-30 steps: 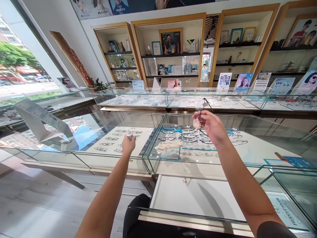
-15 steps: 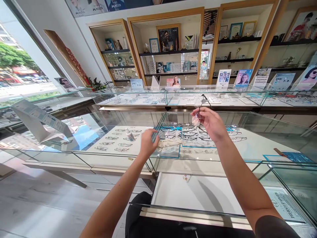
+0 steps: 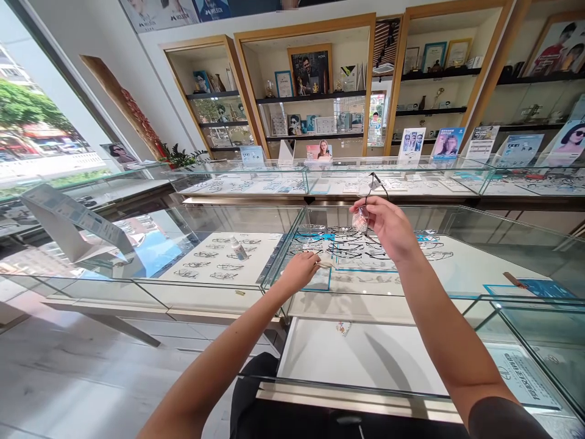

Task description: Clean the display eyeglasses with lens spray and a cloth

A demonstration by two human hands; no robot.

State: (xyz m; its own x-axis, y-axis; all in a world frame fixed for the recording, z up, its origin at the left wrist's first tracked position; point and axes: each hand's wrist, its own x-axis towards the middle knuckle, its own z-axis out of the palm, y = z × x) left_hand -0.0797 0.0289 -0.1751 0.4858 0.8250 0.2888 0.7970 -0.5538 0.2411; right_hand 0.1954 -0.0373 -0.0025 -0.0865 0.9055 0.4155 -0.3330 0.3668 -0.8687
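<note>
Raised over the glass counter, my right hand is closed on a pair of dark-framed eyeglasses. One lens hangs below the fingers and catches pinkish light; a dark temple arm sticks up above them. Lower and to the left, my left hand is closed at a beige cloth on the counter top, its fingers on the cloth's left part. The hand hides much of the cloth. A small white bottle stands on the glass left of this hand.
Rows of eyeglasses lie inside the glass display case. A white drawer is pulled out in front of me, with a small patterned packet in it. Another glass case is at right, a folded display stand at left.
My left hand has moved right and down, from beside the cloth onto it. The right hand keeps the eyeglasses at nearly the same spot.
</note>
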